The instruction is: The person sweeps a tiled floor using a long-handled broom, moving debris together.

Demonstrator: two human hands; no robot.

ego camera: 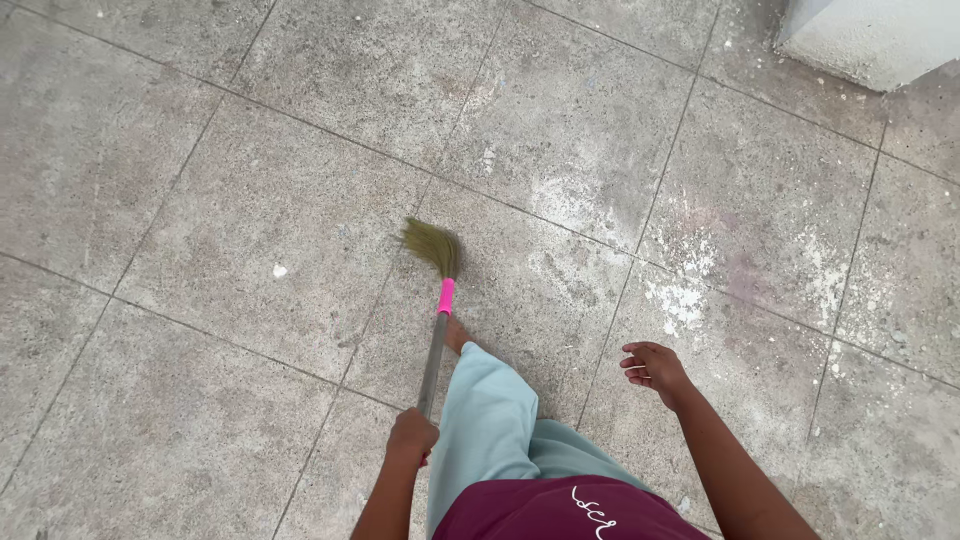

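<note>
Grey floor: stone tiles (250, 230) with thin dark joints, speckled and worn, fills the whole view.
Broom: grass broom (436, 300), straw-green bristle head, pink band below it, grey metal handle; lies slanted over the middle of the floor, bristle tips fanned on a tile near a joint.
Left hand: left hand (411, 436) fisted around the lower end of the broom handle, near the bottom edge of the view.
Right hand: right hand (655, 367) holds nothing, fingers loosely curled and apart, hanging over a tile well to the right of the broom.
Hands relation: well apart, leg between them.
Foot: bare foot (456, 334) on the floor just beside the handle, touching or not cannot tell.
Clothes: pale blue trouser leg (490, 420), maroon shirt hem (560, 512) at bottom edge.
Floor marks: white dusty patches (680, 300) right of centre; small white fleck (279, 270) left of the bristles.
Far right corner: white rough block (870, 35) standing on the floor.
</note>
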